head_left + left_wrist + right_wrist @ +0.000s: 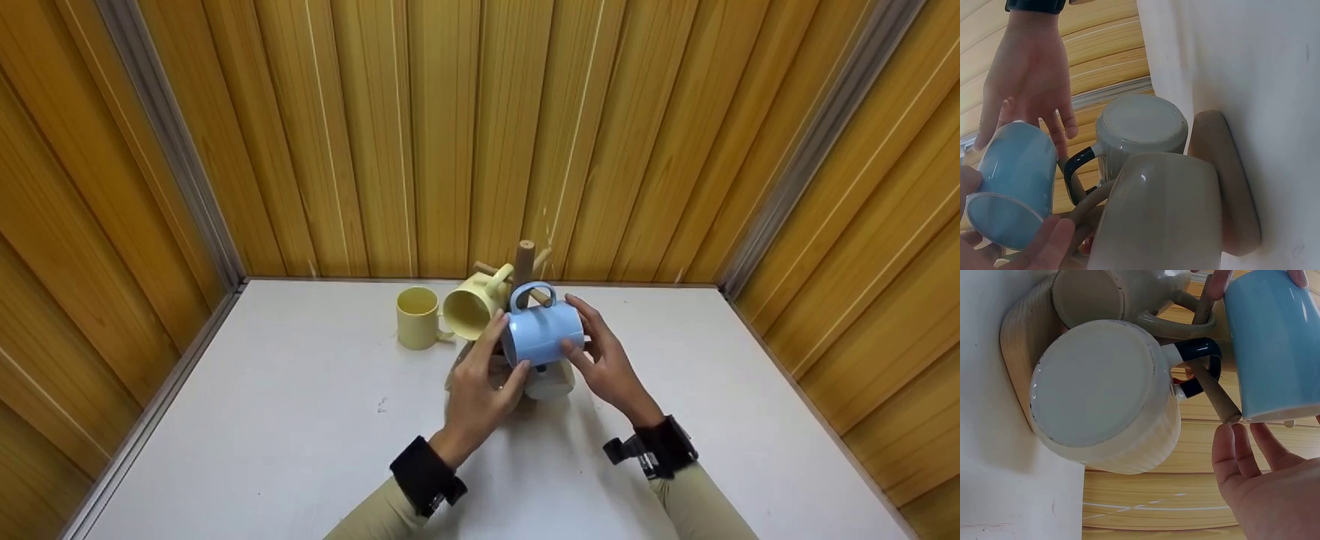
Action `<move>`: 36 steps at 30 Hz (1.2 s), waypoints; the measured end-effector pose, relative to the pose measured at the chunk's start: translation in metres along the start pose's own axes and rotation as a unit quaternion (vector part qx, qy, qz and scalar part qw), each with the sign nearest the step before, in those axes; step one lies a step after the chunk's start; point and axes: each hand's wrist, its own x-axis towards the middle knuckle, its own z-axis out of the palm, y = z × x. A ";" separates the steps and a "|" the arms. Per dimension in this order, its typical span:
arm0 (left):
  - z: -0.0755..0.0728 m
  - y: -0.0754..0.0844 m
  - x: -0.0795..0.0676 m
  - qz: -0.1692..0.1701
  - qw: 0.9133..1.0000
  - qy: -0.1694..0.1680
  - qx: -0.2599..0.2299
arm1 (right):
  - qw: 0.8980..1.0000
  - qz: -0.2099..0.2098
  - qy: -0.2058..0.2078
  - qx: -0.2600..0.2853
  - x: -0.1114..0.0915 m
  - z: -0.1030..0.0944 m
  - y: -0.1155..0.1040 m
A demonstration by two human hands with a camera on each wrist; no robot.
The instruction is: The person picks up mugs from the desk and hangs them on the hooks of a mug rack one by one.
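Note:
Both hands hold a light blue mug (544, 334) on its side in front of a wooden mug tree (524, 262), its handle pointing up. The left hand (476, 394) grips it at the rim end, thumb below and fingers along the far side. At the base end, the right hand (611, 367) has its thumb on the mug's body and its fingers round the back. Below the blue mug, a white mug (1095, 388) with a dark handle hangs on a peg (1221, 402). Beside it hangs a beige mug (1157, 214).
A pale yellow mug (469, 311) hangs tilted on the tree's left side. Another yellow mug (418, 322) stands upright on the white table (300, 420). The tree's wooden base (1227, 191) lies under the hanging mugs. Wood-panelled walls (442, 135) enclose the table's back and sides.

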 end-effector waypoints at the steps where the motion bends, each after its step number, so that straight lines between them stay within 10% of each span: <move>1: 0.000 0.000 0.000 0.002 1.000 0.000 -0.001 | 1.000 0.001 0.001 -0.001 0.000 0.000 0.000; 12: -0.007 0.007 0.006 0.012 1.000 0.005 -0.010 | 0.999 0.018 0.006 -0.026 -0.005 -0.002 -0.024; 18: -0.017 0.018 0.029 0.023 0.999 0.015 -0.016 | 0.999 0.037 -0.014 -0.037 -0.005 -0.009 0.008; 36: -0.032 0.043 0.093 -0.066 0.991 -0.094 0.068 | 0.992 0.074 -0.069 -0.078 0.020 0.010 0.022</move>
